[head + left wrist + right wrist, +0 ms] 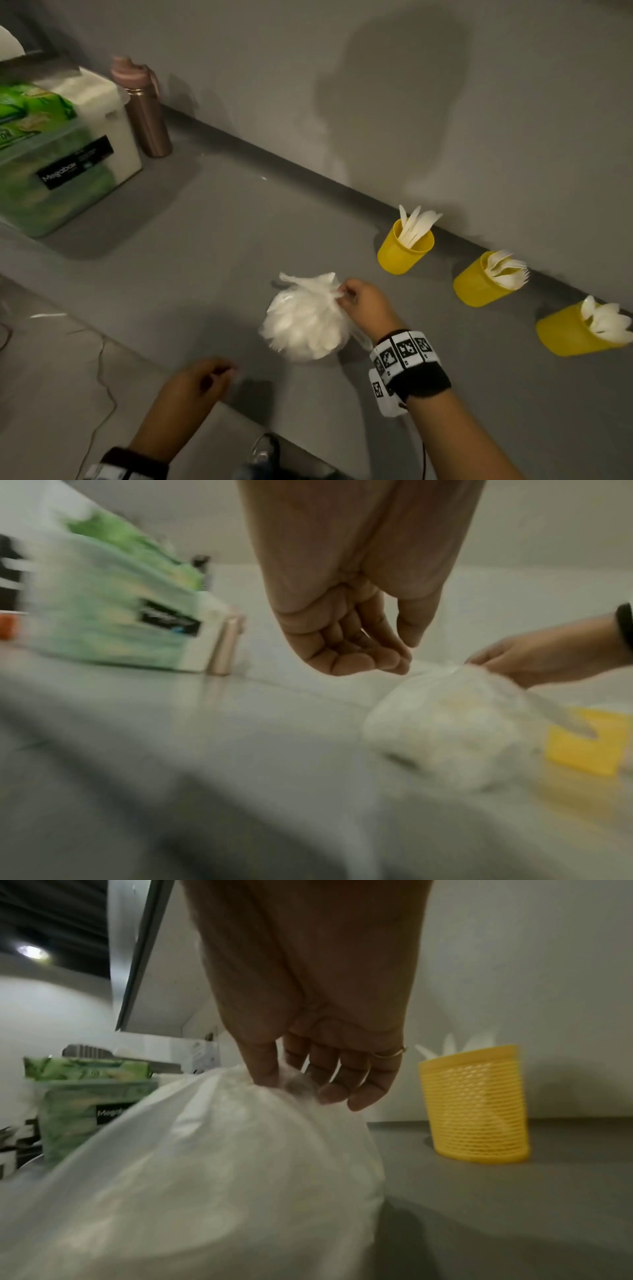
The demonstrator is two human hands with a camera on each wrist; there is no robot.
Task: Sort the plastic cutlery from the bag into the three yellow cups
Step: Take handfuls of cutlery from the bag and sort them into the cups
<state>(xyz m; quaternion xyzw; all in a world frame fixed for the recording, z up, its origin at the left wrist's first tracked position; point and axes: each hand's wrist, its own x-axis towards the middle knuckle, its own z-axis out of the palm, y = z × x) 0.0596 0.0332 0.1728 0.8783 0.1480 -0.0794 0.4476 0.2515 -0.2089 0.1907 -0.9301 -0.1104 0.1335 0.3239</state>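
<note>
The three yellow plastic cups (406, 251) along the wall each already hold a cluster of white plastic cutlery, yet the translucent white plastic bag (305, 322) on the grey bench (205, 240) looks well stuffed, so I'd judge the sorting only partly done. The right hand (368, 305) pinches the bag's gathered neck, fingers (342, 1085) clamped on the film. The left hand (191, 387) hovers nearby, fingers loosely curled, apparently holding nothing, though its wrist view is blurred. Only the right wrist view shows the nearest cup is mesh-walled; only the head view shows all three.
</note>
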